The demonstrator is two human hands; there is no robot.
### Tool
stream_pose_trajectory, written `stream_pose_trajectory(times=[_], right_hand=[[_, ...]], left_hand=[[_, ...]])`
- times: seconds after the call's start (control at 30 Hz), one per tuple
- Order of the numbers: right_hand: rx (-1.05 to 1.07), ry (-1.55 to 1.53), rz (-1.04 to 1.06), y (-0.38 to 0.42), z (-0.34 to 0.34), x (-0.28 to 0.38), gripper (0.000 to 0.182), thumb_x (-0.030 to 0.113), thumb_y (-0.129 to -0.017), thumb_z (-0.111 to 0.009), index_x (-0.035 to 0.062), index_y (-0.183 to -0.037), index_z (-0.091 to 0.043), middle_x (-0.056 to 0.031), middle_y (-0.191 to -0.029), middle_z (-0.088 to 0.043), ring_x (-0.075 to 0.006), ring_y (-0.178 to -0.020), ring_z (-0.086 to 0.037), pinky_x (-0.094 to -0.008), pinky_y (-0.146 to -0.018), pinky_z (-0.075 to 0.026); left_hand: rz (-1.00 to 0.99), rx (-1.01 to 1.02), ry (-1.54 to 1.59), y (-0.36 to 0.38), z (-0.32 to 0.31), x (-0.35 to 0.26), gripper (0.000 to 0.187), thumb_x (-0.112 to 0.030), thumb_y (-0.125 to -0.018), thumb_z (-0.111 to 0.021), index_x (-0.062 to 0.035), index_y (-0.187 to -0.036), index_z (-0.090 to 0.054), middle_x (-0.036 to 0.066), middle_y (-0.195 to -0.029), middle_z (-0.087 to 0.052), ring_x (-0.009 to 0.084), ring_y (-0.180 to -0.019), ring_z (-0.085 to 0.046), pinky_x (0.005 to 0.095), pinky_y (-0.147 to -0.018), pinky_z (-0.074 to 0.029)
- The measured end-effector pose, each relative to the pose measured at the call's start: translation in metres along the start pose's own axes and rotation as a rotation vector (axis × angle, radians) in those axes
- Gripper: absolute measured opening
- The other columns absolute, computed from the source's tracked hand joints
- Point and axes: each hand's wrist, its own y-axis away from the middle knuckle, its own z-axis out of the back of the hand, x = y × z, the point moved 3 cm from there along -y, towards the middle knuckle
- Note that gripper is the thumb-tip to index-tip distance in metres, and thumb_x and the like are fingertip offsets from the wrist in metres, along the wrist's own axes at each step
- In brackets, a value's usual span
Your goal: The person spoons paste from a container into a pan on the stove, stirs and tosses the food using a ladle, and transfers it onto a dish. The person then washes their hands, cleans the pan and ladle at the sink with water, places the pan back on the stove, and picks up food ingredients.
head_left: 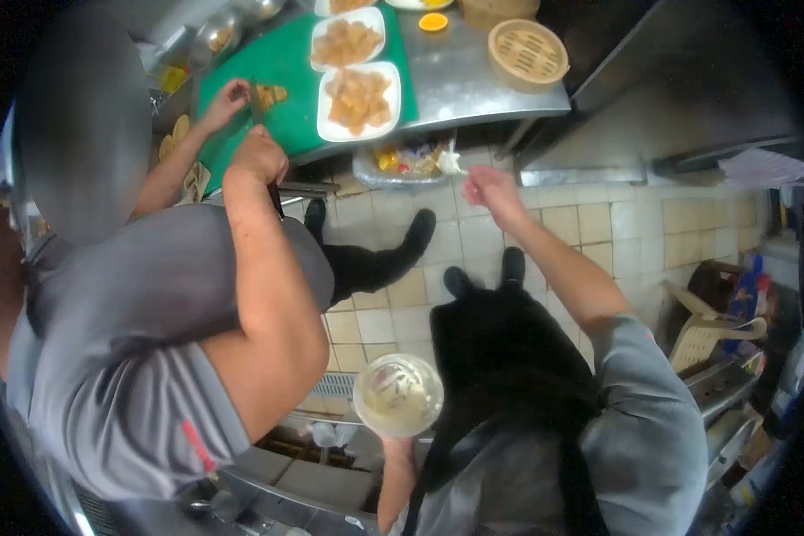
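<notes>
My left hand (398, 448) holds a clear round tub (397, 395) from its near side, low in front of me. Its fingers are mostly hidden behind the tub, which has a pale whitish content or residue inside. My right hand (493, 195) is stretched forward with the fingers closed. At its fingertips is a small white crumpled-looking thing (450, 163), too blurred to name exactly. That white thing hangs by the right edge of a bin (402, 180) lined with a clear bag and holding mixed scraps, under the counter's edge.
At the left a co-worker's hand (261, 159) grips a knife (257, 105) over food pieces on a green cutting board (286, 76). White plates (328, 134) of food chunks line the board. A bamboo steamer (529, 55) stands on the metal counter (456, 80). A beige plastic chair (701, 330) is at the right.
</notes>
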Motion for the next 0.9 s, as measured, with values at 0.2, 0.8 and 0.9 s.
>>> stream_pose_trajectory(times=[0.2,0.8,0.9], right_hand=[[0.1,0.414,0.087,-0.099,-0.032,-0.053,0.017,0.011,-0.096,-0.055,-0.0018,-0.1,-0.066,-0.0117,-0.08,-0.068,-0.0176,-0.068,-0.067,-0.0316,-0.061,-0.055],[0.113,0.514,0.234,-0.13,0.001,-0.082,0.034,0.017,-0.101,-0.054,-0.0026,-0.127,-0.061,-0.0122,-0.088,-0.07,-0.0171,-0.075,-0.068,-0.0319,-0.065,-0.056],[0.135,0.327,0.068,-0.111,0.001,-0.09,0.033,0.02,-0.102,-0.054,-0.0036,-0.123,-0.062,-0.0091,-0.085,-0.068,-0.0148,-0.072,-0.065,-0.0304,-0.063,-0.055]], left_hand=[[0.03,-0.138,-0.153,0.026,-0.072,-0.012,0.049,-0.044,-0.1,-0.049,-0.0083,-0.133,-0.057,0.011,-0.134,-0.057,0.0279,-0.122,-0.056,0.0464,-0.105,-0.048],[-0.058,-0.356,0.027,0.067,-0.037,-0.01,0.046,-0.041,-0.1,-0.05,-0.0099,-0.133,-0.056,0.009,-0.132,-0.059,0.0267,-0.12,-0.058,0.0454,-0.104,-0.05],[-0.123,-0.427,0.144,0.09,-0.005,0.005,0.045,-0.041,-0.1,-0.05,-0.0102,-0.133,-0.055,0.009,-0.132,-0.059,0.0265,-0.12,-0.058,0.0452,-0.103,-0.05]])
